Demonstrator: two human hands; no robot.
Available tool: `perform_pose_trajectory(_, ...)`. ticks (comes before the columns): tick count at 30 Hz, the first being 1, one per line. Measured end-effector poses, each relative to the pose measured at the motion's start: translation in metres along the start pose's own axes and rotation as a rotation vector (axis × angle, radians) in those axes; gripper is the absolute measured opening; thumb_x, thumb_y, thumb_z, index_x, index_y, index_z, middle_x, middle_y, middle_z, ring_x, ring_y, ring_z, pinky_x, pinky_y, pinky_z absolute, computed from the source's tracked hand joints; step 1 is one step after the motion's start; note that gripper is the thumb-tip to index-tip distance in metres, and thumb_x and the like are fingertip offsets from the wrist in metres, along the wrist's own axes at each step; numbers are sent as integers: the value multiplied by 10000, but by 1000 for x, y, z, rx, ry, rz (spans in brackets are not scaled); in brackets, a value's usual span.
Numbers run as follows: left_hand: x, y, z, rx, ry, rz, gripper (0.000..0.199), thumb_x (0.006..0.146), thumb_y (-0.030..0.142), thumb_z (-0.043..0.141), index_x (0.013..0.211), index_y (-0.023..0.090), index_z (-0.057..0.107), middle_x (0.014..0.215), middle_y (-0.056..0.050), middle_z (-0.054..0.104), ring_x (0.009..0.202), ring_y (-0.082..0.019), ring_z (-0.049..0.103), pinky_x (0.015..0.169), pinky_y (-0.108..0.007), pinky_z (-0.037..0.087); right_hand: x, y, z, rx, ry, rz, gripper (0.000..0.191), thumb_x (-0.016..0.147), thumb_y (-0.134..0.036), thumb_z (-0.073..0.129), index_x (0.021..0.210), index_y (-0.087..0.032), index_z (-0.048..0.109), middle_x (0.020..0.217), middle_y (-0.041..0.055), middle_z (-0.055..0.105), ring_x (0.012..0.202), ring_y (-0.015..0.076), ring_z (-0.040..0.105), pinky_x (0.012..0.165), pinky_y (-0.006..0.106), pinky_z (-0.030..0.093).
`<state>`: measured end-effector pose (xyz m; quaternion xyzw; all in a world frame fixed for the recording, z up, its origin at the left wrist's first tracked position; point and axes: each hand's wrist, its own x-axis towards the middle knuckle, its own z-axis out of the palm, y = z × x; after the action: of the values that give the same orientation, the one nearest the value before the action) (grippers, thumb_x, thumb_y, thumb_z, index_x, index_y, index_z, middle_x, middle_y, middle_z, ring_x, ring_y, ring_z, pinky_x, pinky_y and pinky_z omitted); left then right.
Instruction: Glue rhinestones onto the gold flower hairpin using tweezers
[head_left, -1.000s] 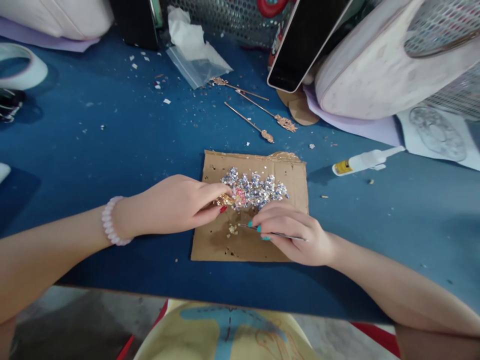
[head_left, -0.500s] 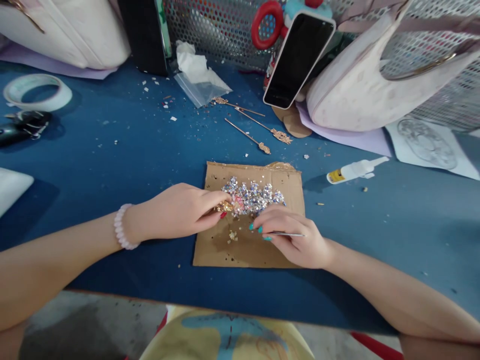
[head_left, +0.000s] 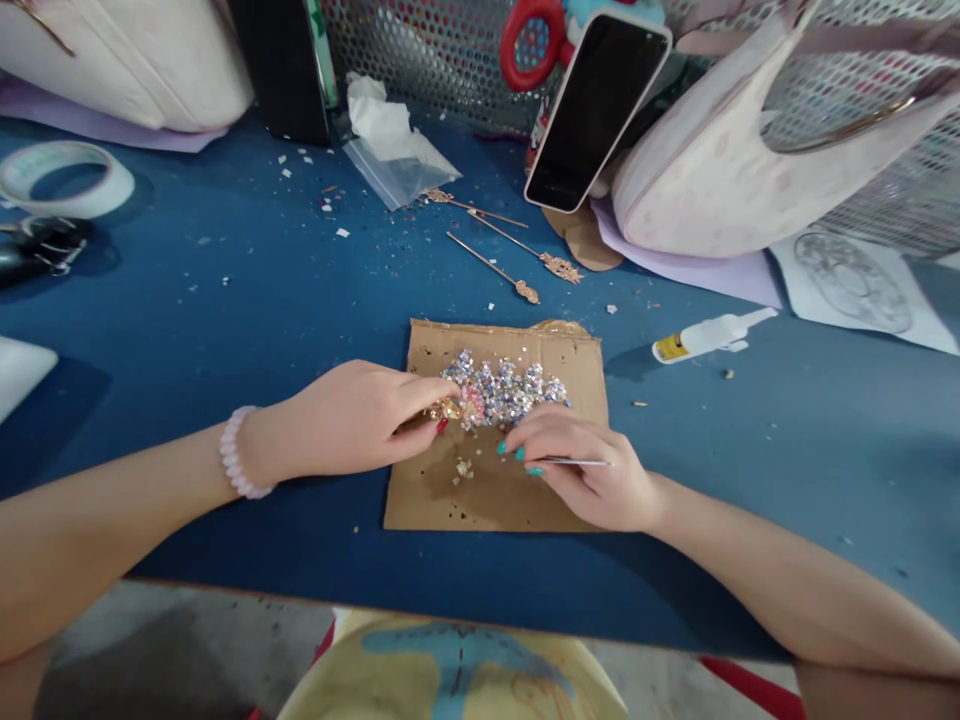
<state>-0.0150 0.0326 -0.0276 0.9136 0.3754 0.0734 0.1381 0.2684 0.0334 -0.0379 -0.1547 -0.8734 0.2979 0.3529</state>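
Note:
A gold ornament point(head_left: 445, 408) is pinched between the thumb and finger of my left hand point(head_left: 360, 418), over the left part of a brown cardboard piece point(head_left: 495, 500). Silver, blue and pink rhinestones point(head_left: 517, 390) lie heaped on the cardboard, touching or close to the ornament. My right hand point(head_left: 585, 465) holds a thin metal tool point(head_left: 574, 461) at the cardboard's right side, its fingers closed around it. A small cluster of pale stones point(head_left: 463, 469) sits on the cardboard below the heap.
Gold hairpins point(head_left: 525, 290) lie behind the cardboard, near a plastic bag point(head_left: 401, 180). A glue bottle point(head_left: 709, 338) lies at the right. Farther back are a phone point(head_left: 598, 110) and a pale bag point(head_left: 705, 190); a tape roll point(head_left: 112, 190) is at the left.
The whole view has shifted slightly, moving the table's things a little up and left in the picture. Both hands keep nearly the same pose and hold the same things.

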Motion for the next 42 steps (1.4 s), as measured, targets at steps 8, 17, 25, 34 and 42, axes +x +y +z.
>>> perform_pose_trajectory(8, -2, -1, 1, -11, -41, -24, 424, 1004, 295, 459, 1392, 248, 626, 1041, -7, 830, 747, -196, 751, 643, -317, 475, -1, 0, 0, 9, 16, 10, 164, 984, -49, 522, 1009, -197, 587, 884, 69, 744, 867, 161, 725, 809, 354, 634)
perform_pose_trajectory(17, -1, 0, 0, -23, -34, -9, 437, 1007, 285, 439, 1395, 247, 634, 1105, -25, 827, 833, -200, 775, 679, -314, 513, -2, 1, 0, 29, 17, 14, 166, 977, -48, 527, 1020, -197, 586, 898, 74, 741, 884, 167, 730, 826, 355, 626)
perform_pose_trajectory(25, 0, 0, -1, -35, -40, -24, 420, 1001, 274, 456, 1379, 234, 633, 1078, -18, 821, 805, -194, 753, 686, -318, 496, 0, -2, -2, 35, -92, -23, 65, 1011, -154, 567, 1059, -180, 603, 929, 94, 753, 896, 169, 723, 821, 350, 628)
perform_pose_trajectory(34, 4, 2, -4, -49, -75, -57, 404, 994, 277, 455, 1334, 210, 662, 949, -18, 813, 724, -182, 716, 611, -301, 430, 67, 85, -49, 148, 565, 272, 393, 1057, -377, 485, 694, -232, 452, 694, -5, 510, 660, 134, 536, 614, 295, 472)
perform_pose_trajectory(42, 4, 0, -1, -60, -33, 7, 404, 994, 246, 452, 1333, 174, 658, 966, -37, 822, 744, -186, 742, 649, -305, 483, 155, 190, -84, 33, 572, 641, 264, 1050, -422, 515, 1040, -218, 683, 1077, 70, 689, 935, 186, 655, 787, 339, 603)
